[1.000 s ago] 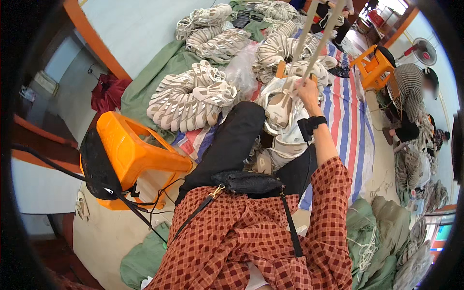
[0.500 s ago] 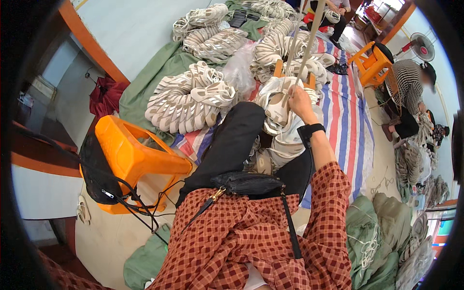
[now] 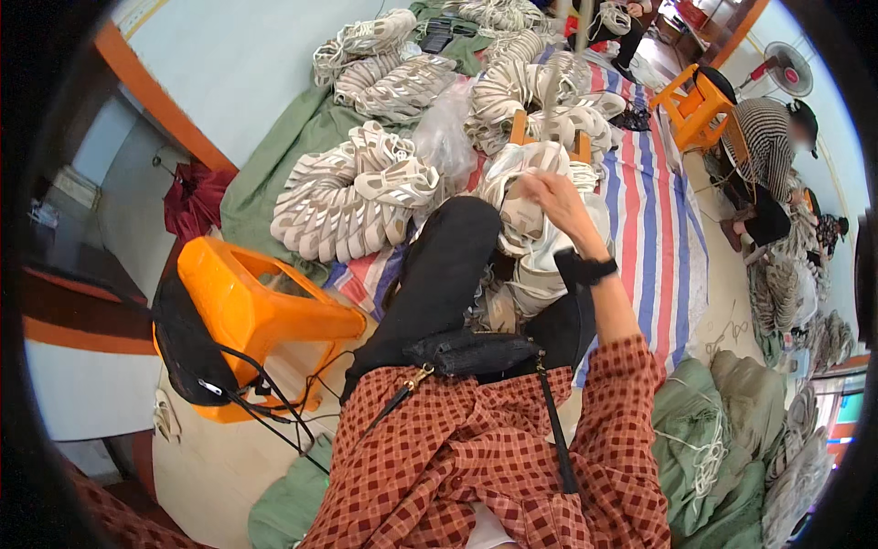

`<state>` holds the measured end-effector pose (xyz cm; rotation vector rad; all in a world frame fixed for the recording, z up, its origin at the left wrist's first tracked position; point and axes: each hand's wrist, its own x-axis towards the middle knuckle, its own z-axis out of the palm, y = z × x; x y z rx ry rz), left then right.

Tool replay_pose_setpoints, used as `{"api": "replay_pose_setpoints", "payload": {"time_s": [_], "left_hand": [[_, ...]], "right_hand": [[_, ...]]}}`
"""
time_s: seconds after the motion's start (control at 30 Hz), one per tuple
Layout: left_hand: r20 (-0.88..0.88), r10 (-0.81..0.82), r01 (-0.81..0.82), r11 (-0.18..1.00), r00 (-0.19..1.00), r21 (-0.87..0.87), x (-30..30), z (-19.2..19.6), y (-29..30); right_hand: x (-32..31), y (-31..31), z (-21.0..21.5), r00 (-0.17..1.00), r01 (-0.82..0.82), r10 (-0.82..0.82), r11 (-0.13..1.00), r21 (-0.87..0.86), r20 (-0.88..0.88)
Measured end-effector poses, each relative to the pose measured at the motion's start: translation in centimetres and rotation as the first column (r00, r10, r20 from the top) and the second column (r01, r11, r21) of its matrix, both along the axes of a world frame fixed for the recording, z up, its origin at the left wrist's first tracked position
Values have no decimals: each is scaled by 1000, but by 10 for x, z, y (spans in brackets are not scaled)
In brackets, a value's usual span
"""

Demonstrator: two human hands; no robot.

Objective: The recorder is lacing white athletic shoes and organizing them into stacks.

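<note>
Fingers of the right hand (image 3: 554, 194) curl closed on the pale shoe upper (image 3: 521, 197) at the centre top of the frame, above the black trousers (image 3: 439, 274). That upper lies on a heap of similar white pieces (image 3: 540, 265) in the lap. Left hand is out of view. Stacked white uppers (image 3: 352, 197) sit on green cloth (image 3: 265, 183) at upper left. An orange plastic stool (image 3: 247, 311) lies tipped at left. A striped tarp (image 3: 649, 220) runs along the right, where another person (image 3: 764, 156) crouches beside a second orange stool (image 3: 695, 101).
</note>
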<state>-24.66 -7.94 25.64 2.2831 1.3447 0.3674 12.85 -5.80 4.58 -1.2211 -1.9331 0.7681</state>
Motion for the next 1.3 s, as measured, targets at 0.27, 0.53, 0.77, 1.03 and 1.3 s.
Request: {"api": "replay_pose_setpoints", "payload": {"time_s": [0.27, 0.53, 0.77, 1.03, 1.3], "left_hand": [[-126, -22, 33, 996, 992, 85, 34, -7, 71], [224, -101, 98, 995, 969, 21, 139, -176, 111], [443, -17, 75, 990, 896, -116, 225, -267, 133], [201, -185, 161, 979, 962, 127, 249, -276, 136], [-60, -411, 410, 912, 910, -27, 264, -255, 168]], "right_hand": [[150, -174, -44, 203, 187, -521, 852, -489, -829], [119, -194, -2, 805, 586, -424, 678, -443, 415], [50, -75, 3, 896, 405, -407, 913, 51, 178], [47, -66, -14, 924, 299, -260, 948, -107, 280], [41, -72, -22, 934, 290, -269, 955, -60, 236]]}}
